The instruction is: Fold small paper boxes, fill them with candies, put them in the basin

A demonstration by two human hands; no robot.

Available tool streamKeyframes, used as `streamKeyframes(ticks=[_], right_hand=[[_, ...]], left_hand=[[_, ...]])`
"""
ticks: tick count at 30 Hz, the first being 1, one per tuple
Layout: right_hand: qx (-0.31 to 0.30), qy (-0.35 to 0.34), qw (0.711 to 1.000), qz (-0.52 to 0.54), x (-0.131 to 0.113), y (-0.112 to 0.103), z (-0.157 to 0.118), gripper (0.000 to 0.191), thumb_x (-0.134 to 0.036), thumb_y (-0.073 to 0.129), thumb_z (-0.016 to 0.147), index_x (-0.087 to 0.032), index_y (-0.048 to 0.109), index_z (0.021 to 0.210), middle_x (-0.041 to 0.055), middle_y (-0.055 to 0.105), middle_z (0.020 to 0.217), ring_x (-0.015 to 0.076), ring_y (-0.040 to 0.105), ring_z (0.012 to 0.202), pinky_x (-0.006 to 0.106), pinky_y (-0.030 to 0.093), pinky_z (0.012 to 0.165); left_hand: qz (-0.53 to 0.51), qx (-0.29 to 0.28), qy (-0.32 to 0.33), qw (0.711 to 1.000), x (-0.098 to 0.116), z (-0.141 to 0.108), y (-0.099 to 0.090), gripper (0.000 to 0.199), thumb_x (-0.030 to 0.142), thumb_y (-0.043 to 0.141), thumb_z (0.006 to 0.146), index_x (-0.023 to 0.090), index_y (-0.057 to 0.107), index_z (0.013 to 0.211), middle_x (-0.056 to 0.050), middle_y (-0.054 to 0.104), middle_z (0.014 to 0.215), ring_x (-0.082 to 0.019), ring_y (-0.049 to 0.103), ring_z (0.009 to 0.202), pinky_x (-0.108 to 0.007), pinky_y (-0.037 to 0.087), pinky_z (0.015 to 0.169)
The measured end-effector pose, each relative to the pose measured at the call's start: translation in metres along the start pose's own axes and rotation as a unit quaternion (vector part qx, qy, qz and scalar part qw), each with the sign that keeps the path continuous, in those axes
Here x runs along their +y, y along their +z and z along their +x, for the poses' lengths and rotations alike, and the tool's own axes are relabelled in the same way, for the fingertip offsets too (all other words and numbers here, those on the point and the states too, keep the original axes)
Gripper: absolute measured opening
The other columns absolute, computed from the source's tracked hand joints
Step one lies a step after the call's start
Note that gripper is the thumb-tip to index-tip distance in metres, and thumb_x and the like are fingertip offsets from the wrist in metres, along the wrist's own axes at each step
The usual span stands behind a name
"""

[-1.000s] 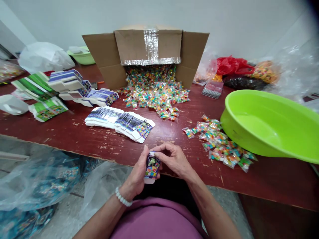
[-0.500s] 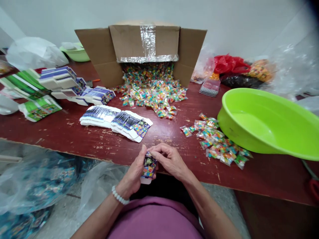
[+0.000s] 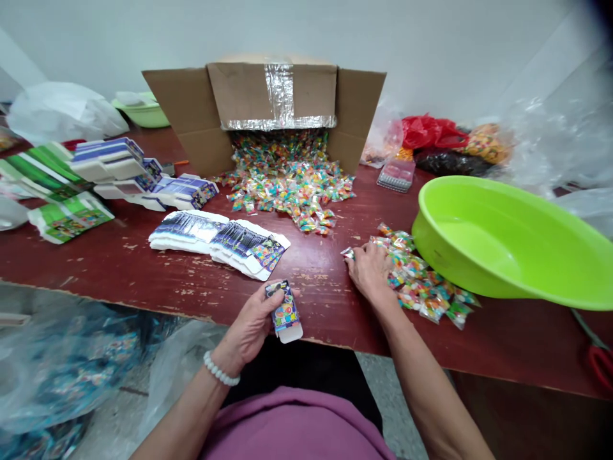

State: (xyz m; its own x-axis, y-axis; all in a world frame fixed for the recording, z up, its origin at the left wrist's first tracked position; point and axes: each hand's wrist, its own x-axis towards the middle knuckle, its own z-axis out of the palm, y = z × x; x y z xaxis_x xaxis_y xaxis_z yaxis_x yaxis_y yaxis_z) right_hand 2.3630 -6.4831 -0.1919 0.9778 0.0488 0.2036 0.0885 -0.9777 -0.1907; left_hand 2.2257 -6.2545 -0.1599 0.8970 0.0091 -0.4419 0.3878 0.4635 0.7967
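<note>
My left hand (image 3: 253, 322) is wrapped around a small printed carton (image 3: 287, 313), dark purple with colourful pictures, over the table's front edge. A white flap at the carton's near end sticks out towards me. Out to the right, my right hand (image 3: 370, 269) lies on the left end of a small heap of candy packets (image 3: 428, 294). Its thumb and fingertips close at a clear candy packet (image 3: 348, 253); the palm hides some packets beneath. Flat cartons (image 3: 191, 229) in an overlapping row lie beyond my left hand.
An opened cardboard box (image 3: 272, 96) spills many candy packets (image 3: 297, 185) onto the red table (image 3: 316, 281). A large green basin (image 3: 507, 236) stands at right. Bundled purple cartons (image 3: 182, 191) and green cartons (image 3: 71, 217) lie at left. Red-handled scissors (image 3: 601, 367) are at the right edge.
My right hand has left the carton and moved right onto the small candy heap. My left hand keeps the carton, now turned with its near end swung slightly right. The view has shifted slightly.
</note>
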Motion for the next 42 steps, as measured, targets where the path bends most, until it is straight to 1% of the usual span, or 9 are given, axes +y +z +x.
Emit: streamKeyframes(ticks=[6, 11, 17, 22, 26, 30, 35, 39, 42], right_hand=[[-0.046, -0.074, 0.975, 0.205, -0.017, -0.008, -0.023, 0.016, -0.029, 0.062, 0.086, -0.017, 0.066, 0.096, 0.0106, 0.068, 0.093, 0.0265, 0.058, 0.091, 0.038, 0.043, 0.079], [-0.115, -0.117, 0.837, 0.522, -0.052, -0.036, -0.075, 0.016, -0.036, 0.064, 0.089, -0.021, 0.066, 0.096, 0.0025, 0.069, 0.09, 0.017, 0.061, 0.076, 0.028, 0.047, 0.069], [-0.043, -0.163, 0.885, 0.435, -0.06, -0.042, -0.093, 0.013, -0.021, 0.061, 0.089, -0.023, 0.071, 0.098, 0.0058, 0.065, 0.092, 0.0182, 0.06, 0.08, 0.03, 0.048, 0.075], [-0.083, -0.208, 0.888, 0.402, -0.054, -0.049, -0.087, 0.016, -0.015, 0.06, 0.086, -0.022, 0.072, 0.094, 0.0049, 0.062, 0.088, 0.0174, 0.06, 0.079, 0.029, 0.048, 0.072], [-0.159, -0.229, 0.865, 0.417, -0.055, -0.057, -0.082, 0.023, -0.011, 0.063, 0.082, -0.022, 0.068, 0.101, 0.0025, 0.067, 0.088, 0.0169, 0.061, 0.079, 0.029, 0.047, 0.072], [-0.245, -0.197, 0.791, 0.525, -0.053, -0.054, -0.077, 0.033, -0.021, 0.064, 0.085, -0.023, 0.059, 0.117, 0.0024, 0.07, 0.1, 0.0156, 0.064, 0.08, 0.028, 0.05, 0.071], [-0.139, -0.102, 0.816, 0.551, -0.056, -0.05, -0.078, 0.018, -0.019, 0.064, 0.084, -0.021, 0.062, 0.102, 0.0016, 0.07, 0.09, 0.016, 0.066, 0.079, 0.028, 0.051, 0.072], [-0.109, -0.213, 0.878, 0.414, -0.063, -0.057, -0.085, 0.012, -0.016, 0.059, 0.088, -0.024, 0.068, 0.09, 0.0007, 0.07, 0.08, 0.0176, 0.063, 0.08, 0.03, 0.046, 0.076], [-0.09, -0.238, 0.875, 0.412, -0.064, -0.06, -0.087, 0.018, -0.014, 0.055, 0.09, -0.024, 0.069, 0.096, 0.0018, 0.069, 0.088, 0.0176, 0.061, 0.087, 0.031, 0.045, 0.082]], left_hand=[[0.003, 0.038, -0.002, 0.999, 0.007, 0.002, -0.007, 0.062, 0.016, 0.087, 0.06, 0.021, 0.056, 0.114, 0.002, 0.063, 0.081, -0.015, 0.066, 0.063, -0.029, 0.058, 0.056], [-0.016, 0.064, 0.041, 0.997, 0.012, 0.006, -0.015, 0.053, 0.017, 0.084, 0.065, 0.019, 0.057, 0.111, -0.001, 0.066, 0.085, -0.017, 0.067, 0.068, -0.034, 0.062, 0.058], [-0.02, 0.051, 0.018, 0.998, 0.01, 0.003, -0.019, 0.042, 0.017, 0.084, 0.065, 0.018, 0.053, 0.095, -0.001, 0.067, 0.082, -0.017, 0.068, 0.065, -0.032, 0.061, 0.053], [-0.023, -0.005, -0.001, 1.0, 0.0, -0.004, -0.021, 0.045, 0.016, 0.086, 0.063, 0.019, 0.051, 0.091, -0.003, 0.069, 0.088, -0.02, 0.071, 0.073, -0.033, 0.062, 0.057], [0.087, -0.128, -0.019, 0.988, -0.005, -0.011, -0.015, 0.046, 0.02, 0.085, 0.064, 0.018, 0.06, 0.103, -0.006, 0.068, 0.093, -0.018, 0.067, 0.072, -0.028, 0.058, 0.058], [0.176, -0.225, -0.053, 0.957, -0.005, -0.017, -0.005, 0.037, 0.028, 0.078, 0.075, 0.015, 0.066, 0.108, -0.006, 0.065, 0.091, -0.013, 0.063, 0.07, -0.025, 0.056, 0.064], [0.15, -0.202, 0.001, 0.968, -0.006, -0.017, 0.003, 0.039, 0.032, 0.067, 0.086, 0.024, 0.057, 0.124, -0.006, 0.064, 0.103, -0.015, 0.064, 0.079, -0.024, 0.054, 0.065], [0.146, -0.157, 0.008, 0.977, -0.009, -0.014, 0.009, 0.038, 0.039, 0.067, 0.085, 0.024, 0.058, 0.12, -0.003, 0.062, 0.089, -0.013, 0.059, 0.067, -0.023, 0.051, 0.054], [0.098, -0.092, -0.022, 0.991, -0.011, -0.008, 0.011, 0.044, 0.055, 0.058, 0.087, 0.016, 0.063, 0.109, -0.004, 0.062, 0.078, -0.014, 0.057, 0.055, -0.025, 0.05, 0.047]])
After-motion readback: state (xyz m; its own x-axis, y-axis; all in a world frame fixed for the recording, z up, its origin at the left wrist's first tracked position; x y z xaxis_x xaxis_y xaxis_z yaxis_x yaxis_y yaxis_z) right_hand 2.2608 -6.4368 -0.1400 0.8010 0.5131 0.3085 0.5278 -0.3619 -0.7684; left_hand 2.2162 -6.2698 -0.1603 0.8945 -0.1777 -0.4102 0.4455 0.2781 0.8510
